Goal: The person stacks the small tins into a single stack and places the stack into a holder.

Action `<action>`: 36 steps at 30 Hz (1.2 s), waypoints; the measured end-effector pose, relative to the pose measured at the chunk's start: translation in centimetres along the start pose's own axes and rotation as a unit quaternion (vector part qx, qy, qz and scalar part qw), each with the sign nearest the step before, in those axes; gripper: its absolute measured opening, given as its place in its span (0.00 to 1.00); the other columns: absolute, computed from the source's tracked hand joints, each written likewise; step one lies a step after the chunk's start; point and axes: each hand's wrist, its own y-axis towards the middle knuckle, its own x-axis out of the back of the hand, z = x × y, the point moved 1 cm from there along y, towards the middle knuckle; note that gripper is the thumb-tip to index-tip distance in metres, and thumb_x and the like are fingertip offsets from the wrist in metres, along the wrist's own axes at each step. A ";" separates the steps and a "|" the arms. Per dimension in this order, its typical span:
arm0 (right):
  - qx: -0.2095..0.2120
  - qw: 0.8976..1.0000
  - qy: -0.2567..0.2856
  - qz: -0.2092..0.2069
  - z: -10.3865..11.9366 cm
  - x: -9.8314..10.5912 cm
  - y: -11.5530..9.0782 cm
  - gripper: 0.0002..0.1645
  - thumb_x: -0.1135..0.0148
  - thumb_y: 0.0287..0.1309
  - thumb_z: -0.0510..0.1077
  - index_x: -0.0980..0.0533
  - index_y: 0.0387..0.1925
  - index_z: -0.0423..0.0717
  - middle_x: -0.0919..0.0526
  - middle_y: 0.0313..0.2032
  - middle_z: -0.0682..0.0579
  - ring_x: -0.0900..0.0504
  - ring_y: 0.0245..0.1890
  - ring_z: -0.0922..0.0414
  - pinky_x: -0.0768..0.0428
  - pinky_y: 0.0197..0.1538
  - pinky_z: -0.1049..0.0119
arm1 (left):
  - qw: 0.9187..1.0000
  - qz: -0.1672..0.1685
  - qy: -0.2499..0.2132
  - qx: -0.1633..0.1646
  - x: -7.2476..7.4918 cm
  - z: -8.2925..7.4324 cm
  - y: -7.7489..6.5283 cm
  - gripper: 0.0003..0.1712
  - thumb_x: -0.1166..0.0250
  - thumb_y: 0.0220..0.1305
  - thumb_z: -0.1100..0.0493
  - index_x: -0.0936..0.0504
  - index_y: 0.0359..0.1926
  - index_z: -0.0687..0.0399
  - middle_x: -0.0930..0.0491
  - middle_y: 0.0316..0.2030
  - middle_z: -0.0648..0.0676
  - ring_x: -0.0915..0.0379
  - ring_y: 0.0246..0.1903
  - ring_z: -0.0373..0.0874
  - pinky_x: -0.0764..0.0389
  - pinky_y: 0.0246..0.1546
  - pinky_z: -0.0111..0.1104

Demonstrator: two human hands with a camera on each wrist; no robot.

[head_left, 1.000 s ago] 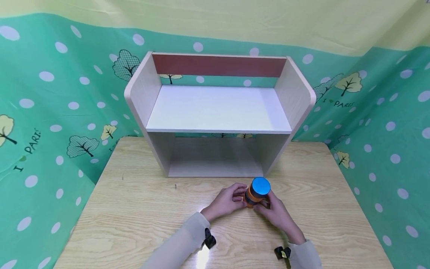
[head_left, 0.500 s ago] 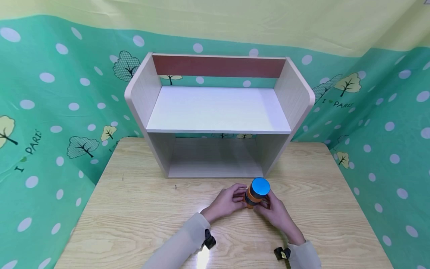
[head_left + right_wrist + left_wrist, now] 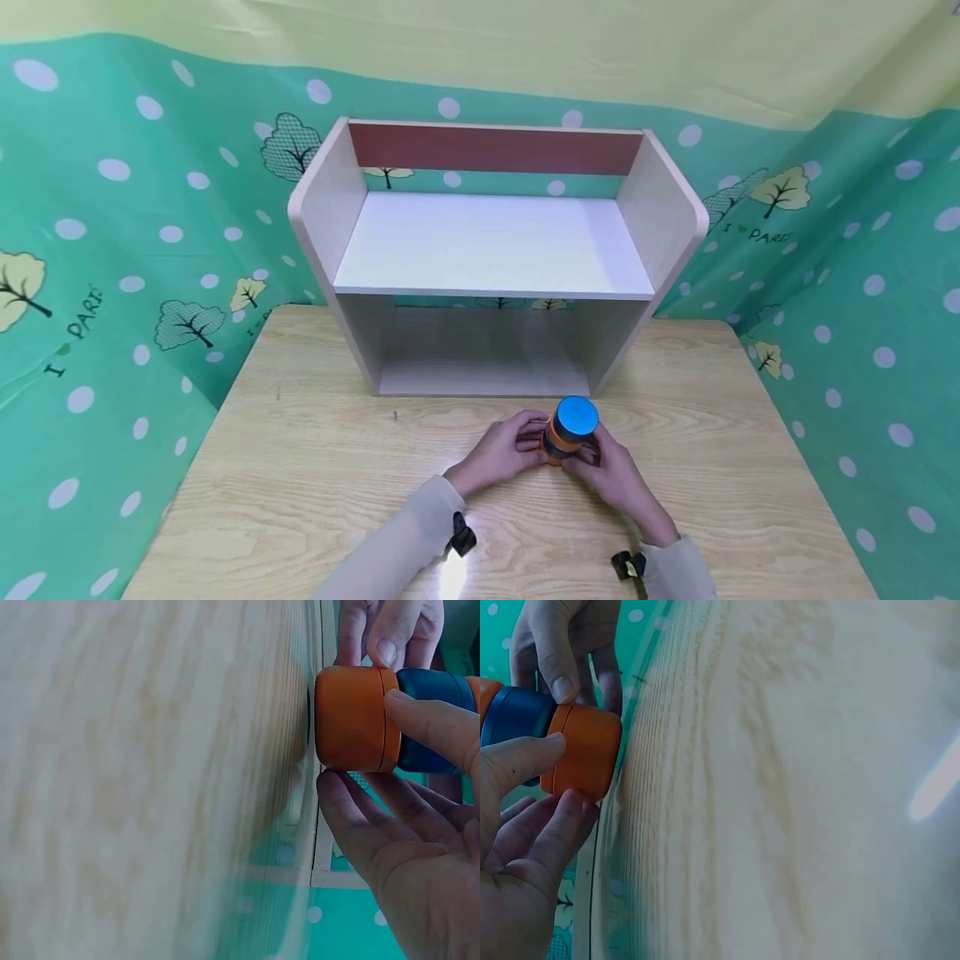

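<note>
Round lidded tins, orange and blue by turns, stand stacked upright on the table just in front of the shelf's right end. A blue tin (image 3: 577,415) tops the stack in the head view. At the bottom sits an orange tin (image 3: 589,754), with a blue tin (image 3: 426,684) directly on it. My left hand (image 3: 504,450) holds the bottom orange tin from the left, thumb and fingers on its sides. From the right, my right hand (image 3: 611,477) grips the same tin between thumb and fingers. Both wrist views show the hands facing each other around it.
A white two-tier shelf (image 3: 491,246) with a reddish back strip stands at the back of the wooden table (image 3: 300,467). Green patterned cloth (image 3: 112,250) hangs behind and on both sides. Black wrist cameras (image 3: 462,535) sit at the cuffs.
The tin stack and both hands have shifted very slightly to the left. Their hold on the stack looks the same, and the head view has turned a little.
</note>
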 end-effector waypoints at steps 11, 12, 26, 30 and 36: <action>0.016 1.000 0.003 0.017 0.8 -0.8 0.6 0.39 0.29 0.57 0.31 0.34 0.67 0.47 0.25 0.61 0.38 0.24 0.61 0.41 0.20 0.57 0.58 | 0.999 -0.004 0.030 -0.020 1.6 0.1 -1.1 0.33 0.28 0.63 0.61 0.29 0.67 0.49 0.22 0.60 0.51 0.23 0.54 0.36 0.22 0.53 0.26; 0.016 1.000 0.003 0.017 0.9 -0.9 0.7 0.39 0.28 0.57 0.32 0.34 0.67 0.48 0.25 0.61 0.39 0.24 0.61 0.41 0.20 0.57 0.58 | 0.999 -0.004 0.028 -0.021 1.7 0.1 -1.2 0.33 0.28 0.63 0.61 0.29 0.67 0.49 0.22 0.60 0.51 0.23 0.54 0.37 0.22 0.53 0.26; 0.051 0.998 0.019 0.033 2.5 -3.0 1.9 0.39 0.29 0.56 0.30 0.33 0.67 0.45 0.25 0.61 0.40 0.24 0.60 0.41 0.20 0.56 0.51 | 1.000 -0.016 -0.001 -0.017 4.0 -0.6 -3.3 0.34 0.30 0.64 0.66 0.31 0.69 0.50 0.24 0.62 0.56 0.24 0.58 0.42 0.21 0.54 0.29; 0.052 0.997 0.026 0.044 2.9 -3.5 2.2 0.38 0.30 0.57 0.30 0.33 0.67 0.46 0.25 0.62 0.42 0.25 0.61 0.43 0.20 0.57 0.54 | 1.000 -0.020 0.003 -0.010 4.7 -0.8 -3.9 0.35 0.30 0.64 0.67 0.32 0.69 0.49 0.24 0.63 0.55 0.25 0.59 0.44 0.21 0.54 0.30; 0.063 0.996 0.031 0.059 3.6 -4.2 2.6 0.36 0.30 0.58 0.32 0.32 0.66 0.47 0.25 0.62 0.44 0.25 0.61 0.44 0.19 0.57 0.56 | 0.999 -0.030 0.014 0.006 5.6 -2.1 -4.9 0.36 0.32 0.64 0.69 0.33 0.70 0.54 0.24 0.62 0.59 0.25 0.59 0.49 0.21 0.55 0.31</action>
